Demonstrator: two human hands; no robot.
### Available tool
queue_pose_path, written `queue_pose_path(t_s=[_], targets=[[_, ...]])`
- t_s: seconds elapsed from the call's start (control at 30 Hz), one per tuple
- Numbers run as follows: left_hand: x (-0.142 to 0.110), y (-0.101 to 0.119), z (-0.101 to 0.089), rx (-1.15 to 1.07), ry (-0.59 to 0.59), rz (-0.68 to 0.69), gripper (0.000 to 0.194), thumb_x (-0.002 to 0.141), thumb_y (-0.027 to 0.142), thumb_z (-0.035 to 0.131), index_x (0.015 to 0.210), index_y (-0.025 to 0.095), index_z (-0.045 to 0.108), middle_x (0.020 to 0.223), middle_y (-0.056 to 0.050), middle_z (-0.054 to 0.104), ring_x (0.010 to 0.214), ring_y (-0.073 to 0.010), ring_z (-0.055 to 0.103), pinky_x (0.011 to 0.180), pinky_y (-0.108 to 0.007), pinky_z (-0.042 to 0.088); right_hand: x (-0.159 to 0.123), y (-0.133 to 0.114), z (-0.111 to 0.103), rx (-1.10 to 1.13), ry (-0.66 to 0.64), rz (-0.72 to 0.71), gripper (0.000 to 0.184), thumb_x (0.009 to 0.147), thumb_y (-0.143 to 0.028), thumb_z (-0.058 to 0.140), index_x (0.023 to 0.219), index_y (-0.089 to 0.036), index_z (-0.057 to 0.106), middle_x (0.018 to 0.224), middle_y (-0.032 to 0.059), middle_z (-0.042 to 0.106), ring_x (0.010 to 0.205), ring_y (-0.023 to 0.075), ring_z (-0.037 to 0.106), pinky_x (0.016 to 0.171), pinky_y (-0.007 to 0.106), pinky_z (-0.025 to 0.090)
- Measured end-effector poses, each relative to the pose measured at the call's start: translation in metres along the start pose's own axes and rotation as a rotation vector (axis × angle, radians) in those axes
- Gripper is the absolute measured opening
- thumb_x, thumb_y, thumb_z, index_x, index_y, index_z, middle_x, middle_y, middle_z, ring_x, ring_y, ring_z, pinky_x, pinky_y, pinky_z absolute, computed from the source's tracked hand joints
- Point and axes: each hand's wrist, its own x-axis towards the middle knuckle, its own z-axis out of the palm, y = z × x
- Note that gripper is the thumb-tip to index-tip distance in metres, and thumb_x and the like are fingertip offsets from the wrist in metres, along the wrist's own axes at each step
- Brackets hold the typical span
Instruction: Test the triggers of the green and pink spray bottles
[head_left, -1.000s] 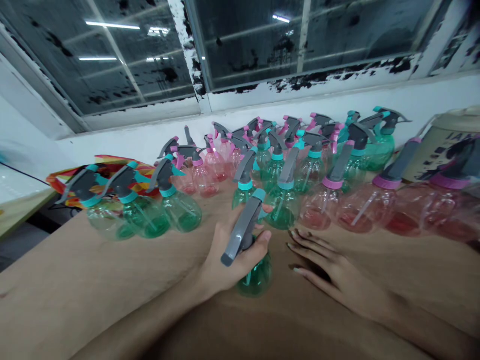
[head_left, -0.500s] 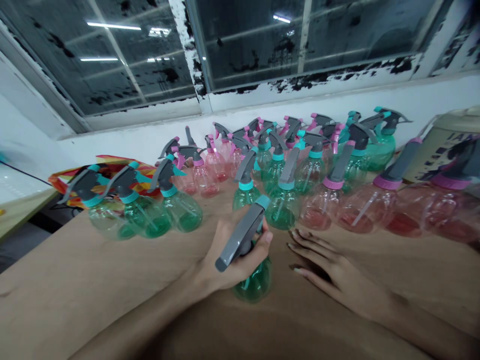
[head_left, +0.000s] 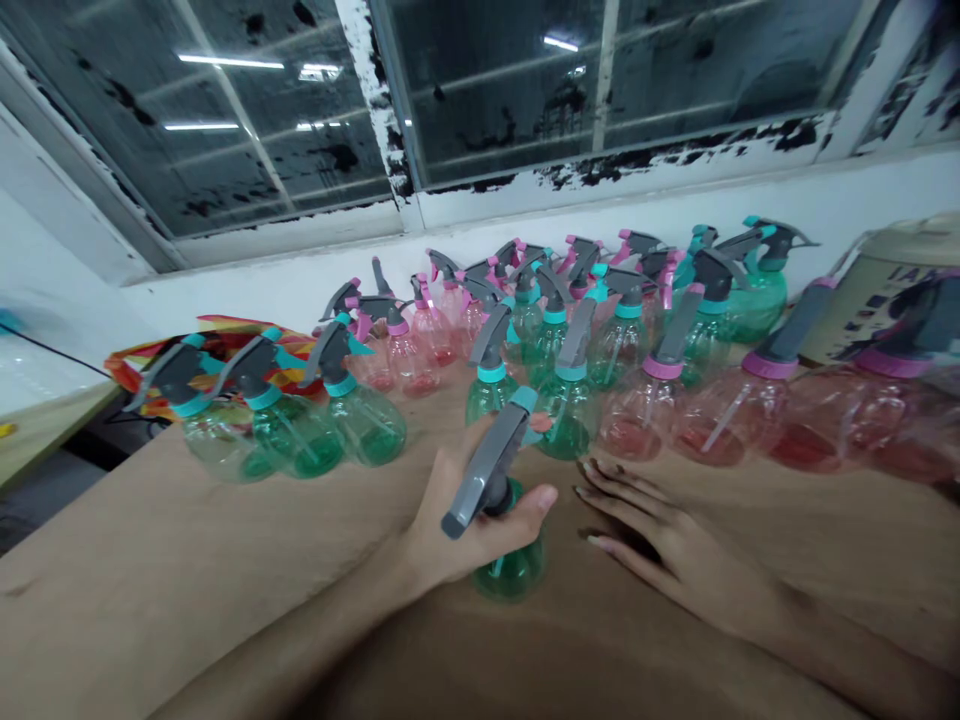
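A green spray bottle with a teal collar and grey trigger head stands on the wooden table in front of me. My left hand is around its neck from the left, with thumb and fingertips spread apart rather than closed on it. The grey head hides part of the palm and some fingers. To the right of that bottle, my right hand lies flat on the tabletop, fingers stretched out, holding nothing. Just beyond the hands stand another green spray bottle and a pink spray bottle.
Several green bottles stand at the left, before an orange and red patterned wrapping. More pink and green bottles crowd the back by the wall. A beige printed container is at the far right. Behind rises a window with peeling paint.
My left thumb and fingers have spread away from the bottle's neck, where they were closed before. The bottle's head has shifted slightly to the right. My right hand has stayed in place.
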Motion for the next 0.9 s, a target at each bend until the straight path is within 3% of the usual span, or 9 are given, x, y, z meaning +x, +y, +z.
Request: queue_pose_path(t_s=[0.1,0.17,0.33,0.43,0.53,0.63,0.9], targets=[[0.001,0.001,0.000,-0.002,0.010,0.037,0.043,0.069,0.030,0.057,0.111,0.026,0.053,0.103,-0.006,0.065,0.074,-0.0207,0.063,0.075,-0.037,0.052,0.000,0.000,0.000,-0.009,0.000,-0.001,0.045,0.088,-0.040,0.045,0.130,-0.025,0.046,0.139,0.0026,0.042,0.130,0.0229,0.032,0.105,0.045,0.034],[0.002,0.004,0.000,0.024,0.020,0.041,0.043,0.067,0.030,0.058,0.110,0.026,0.054,0.103,-0.006,0.064,0.081,-0.0231,0.063,0.079,-0.039,0.051,0.000,-0.001,0.000,-0.025,-0.008,0.000,0.045,0.088,-0.040,0.044,0.130,-0.023,0.045,0.140,0.0030,0.041,0.131,0.0225,0.031,0.105,0.045,0.033],[-0.001,0.005,-0.003,0.133,0.024,-0.010,0.042,0.067,0.032,0.061,0.108,0.023,0.053,0.088,-0.006,0.064,0.064,-0.0212,0.061,0.065,-0.038,0.053,0.002,-0.002,-0.003,-0.052,-0.033,-0.008,0.045,0.089,-0.042,0.040,0.128,-0.020,0.048,0.139,0.0050,0.042,0.131,0.0218,0.032,0.106,0.043,0.033],[-0.008,-0.002,-0.005,0.240,0.033,0.020,0.046,0.068,0.034,0.064,0.110,0.023,0.051,0.094,-0.007,0.064,0.081,-0.0254,0.062,0.074,-0.041,0.051,0.003,-0.002,-0.004,-0.037,-0.025,-0.024,0.046,0.090,-0.042,0.039,0.129,-0.021,0.047,0.138,0.0055,0.044,0.130,0.0220,0.032,0.105,0.044,0.034],[-0.019,-0.008,-0.007,0.267,-0.050,0.032,0.044,0.071,0.033,0.064,0.112,0.022,0.051,0.107,-0.008,0.063,0.098,-0.0260,0.059,0.085,-0.042,0.047,0.004,-0.003,-0.004,-0.039,-0.017,-0.032,0.047,0.090,-0.043,0.037,0.129,-0.020,0.047,0.137,0.0070,0.045,0.130,0.0219,0.033,0.104,0.044,0.034],[-0.031,-0.010,-0.010,0.285,-0.086,0.013,0.039,0.075,0.037,0.063,0.110,0.021,0.054,0.110,-0.007,0.063,0.101,-0.0246,0.059,0.089,-0.041,0.045,0.004,-0.004,-0.005,-0.047,0.004,-0.030,0.047,0.090,-0.045,0.037,0.128,-0.019,0.048,0.135,0.0078,0.047,0.129,0.0219,0.035,0.104,0.044,0.033],[-0.042,-0.028,-0.034,0.533,0.087,-0.053,0.047,0.073,0.056,0.060,0.103,0.019,0.058,0.101,-0.009,0.064,0.090,-0.0272,0.062,0.078,-0.038,0.049,0.004,-0.004,-0.011,-0.051,0.052,0.028,0.043,0.088,-0.046,0.040,0.118,-0.021,0.057,0.123,0.0076,0.058,0.117,0.0250,0.050,0.096,0.046,0.042]])
